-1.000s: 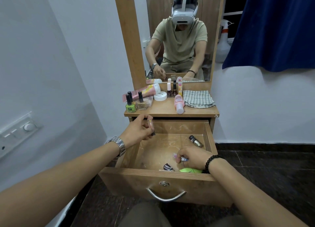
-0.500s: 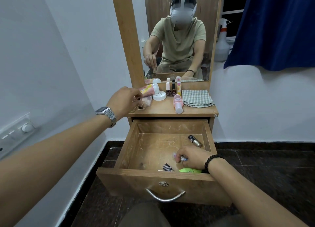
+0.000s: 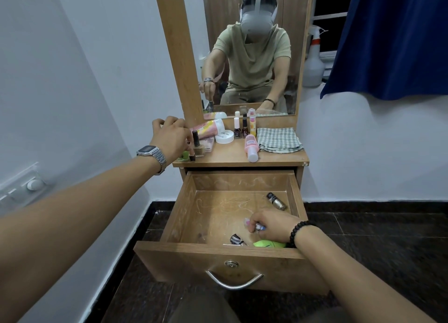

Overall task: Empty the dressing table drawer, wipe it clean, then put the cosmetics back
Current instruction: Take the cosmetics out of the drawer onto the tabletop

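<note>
Drawer (image 3: pixel 179 216) stands pulled out at six o'clock below the tabletop (image 3: pixel 232 156), not yet emptied. Contents: a dark small bottle (image 3: pixel 236 239) and a green item (image 3: pixel 268 244) against the front wall, a gold-capped bottle (image 3: pixel 276 201) at two o'clock. The right hand (image 3: pixel 270 225) pinches a small pink tube inside. The left hand (image 3: pixel 169 138), at eleven o'clock, sets a small bottle (image 3: pixel 192 156) among crowded nail polish bottles (image 3: pixel 196 145); whether it has let go cannot be told. Risk: knuckles toppling those upright neighbours off the edge.
</note>
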